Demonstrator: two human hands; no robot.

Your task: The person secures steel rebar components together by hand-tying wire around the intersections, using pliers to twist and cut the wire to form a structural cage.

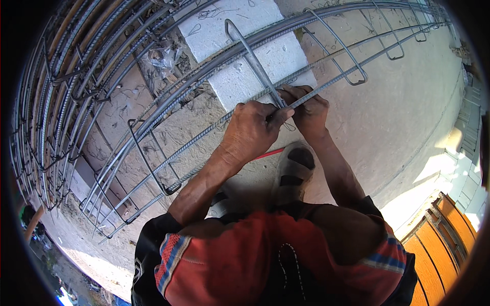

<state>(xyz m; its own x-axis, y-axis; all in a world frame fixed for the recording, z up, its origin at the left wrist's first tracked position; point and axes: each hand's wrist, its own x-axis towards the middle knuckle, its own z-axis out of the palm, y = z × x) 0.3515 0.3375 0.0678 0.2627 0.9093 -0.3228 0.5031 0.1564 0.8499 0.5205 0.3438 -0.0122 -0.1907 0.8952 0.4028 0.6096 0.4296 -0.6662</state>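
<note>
Red clothing (219,255) lies nearest; beyond, left hand (253,125) pinches the near ribbed bar (334,81) beside a stirrup (262,75); right hand's (310,113) grip unclear.

The location presents as a construction site or rebar-working yard. Evidence: a long steel bar cage (237,48) with bent stirrups, stacked reinforcing bars (61,97), a pale block (232,84) strewn with wire offcuts (219,13), and sunlit, dusty concrete ground (403,107).

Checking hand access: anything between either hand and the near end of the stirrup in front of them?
Nothing visible. The left hand and right hand are both at that end of the stirrup, by the near ribbed bar. Exact contact is hidden.
</note>
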